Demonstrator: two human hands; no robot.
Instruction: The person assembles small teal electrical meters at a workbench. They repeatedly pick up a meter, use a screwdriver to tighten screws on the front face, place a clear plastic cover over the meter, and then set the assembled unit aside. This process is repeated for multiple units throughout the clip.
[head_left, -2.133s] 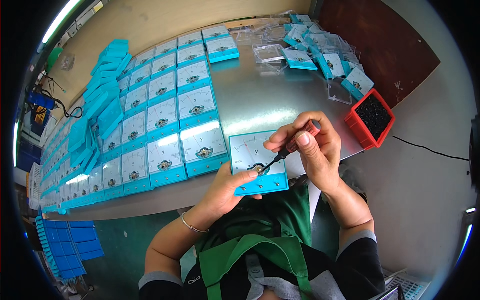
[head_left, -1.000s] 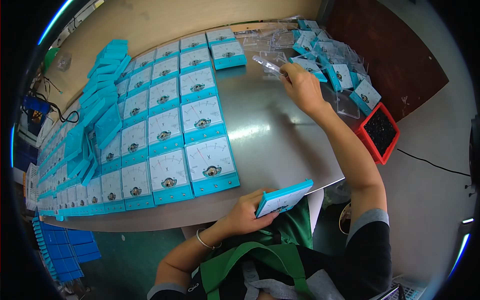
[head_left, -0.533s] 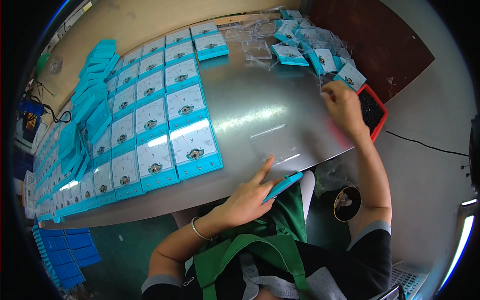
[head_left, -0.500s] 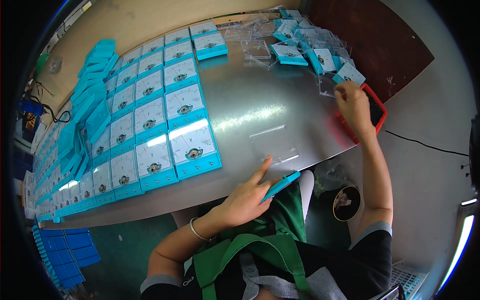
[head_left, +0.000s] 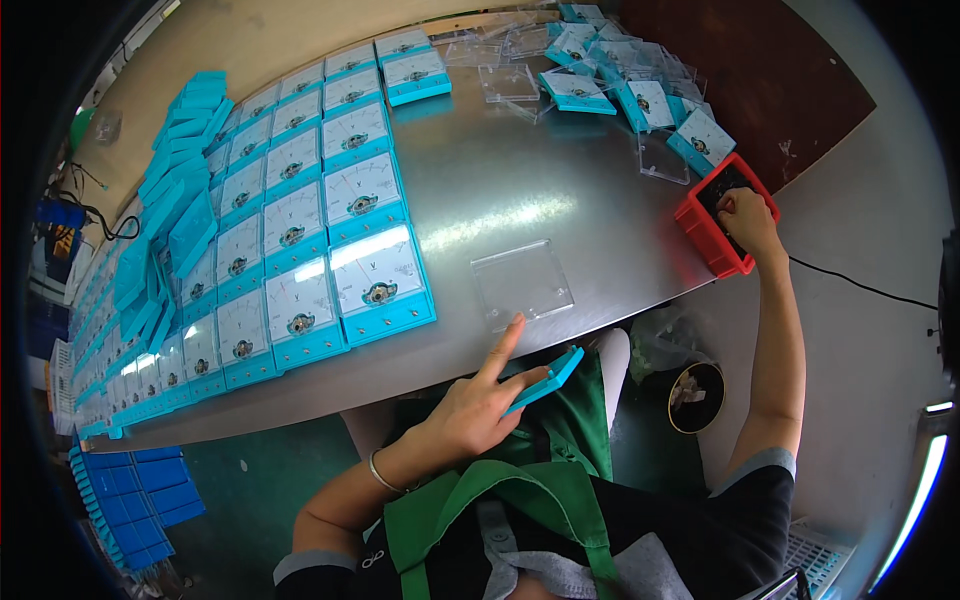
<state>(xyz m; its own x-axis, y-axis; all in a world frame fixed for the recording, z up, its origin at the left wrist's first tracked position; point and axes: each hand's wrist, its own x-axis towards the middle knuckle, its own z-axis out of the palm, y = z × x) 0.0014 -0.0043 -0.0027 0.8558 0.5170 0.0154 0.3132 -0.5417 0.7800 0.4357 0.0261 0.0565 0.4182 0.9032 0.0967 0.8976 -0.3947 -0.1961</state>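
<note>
My left hand (head_left: pixel 474 412) is closed round a turquoise plastic meter housing (head_left: pixel 550 382), held on edge just off the front of the table. Its index finger points out toward a clear plastic cover (head_left: pixel 522 284), which lies flat near the table's edge; the fingertip is at the cover's near side. Over at the right, my right hand (head_left: pixel 752 224) reaches into a red bin (head_left: pixel 722 258) holding small black parts (head_left: pixel 712 190). The fingers there are bent and pinched together, and what they grip, if anything, is hidden.
Rows of voltmeters (head_left: pixel 372 270) with white dials cover the table's left side, turquoise housings (head_left: pixel 192 225) heaped on them. At the back right lies a pile of meters (head_left: pixel 650 104) and clear covers (head_left: pixel 508 82). A round bin (head_left: pixel 697 398) stands below the table's edge.
My right hand has moved from the bin's far left side down into it. The clear cover now sits slightly farther left and squarer. My left hand has shifted slightly left, still holding the housing.
</note>
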